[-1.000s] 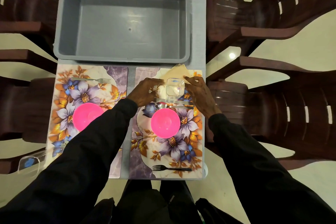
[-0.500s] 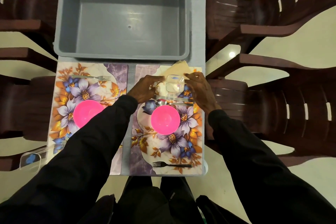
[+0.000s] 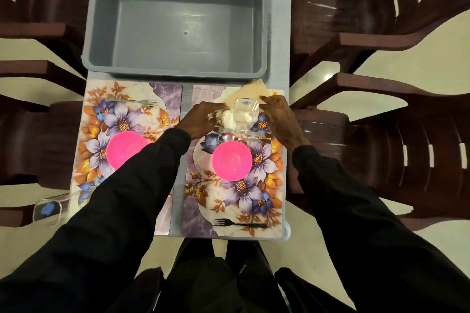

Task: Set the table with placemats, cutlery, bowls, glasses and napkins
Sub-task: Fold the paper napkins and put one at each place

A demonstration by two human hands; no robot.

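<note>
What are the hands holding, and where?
Hard to tell. The right hand seems to touch the glass at its side near the rim; the left hand is apart from it, by the napkin.

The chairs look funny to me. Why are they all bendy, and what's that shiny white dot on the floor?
Head view: the wide-angle lens bends the chairs outward near the edges. Head view: the dot looks like a light's glare on the glossy floor. Head view: the middle, around the glass, is sharp and evenly lit.
</note>
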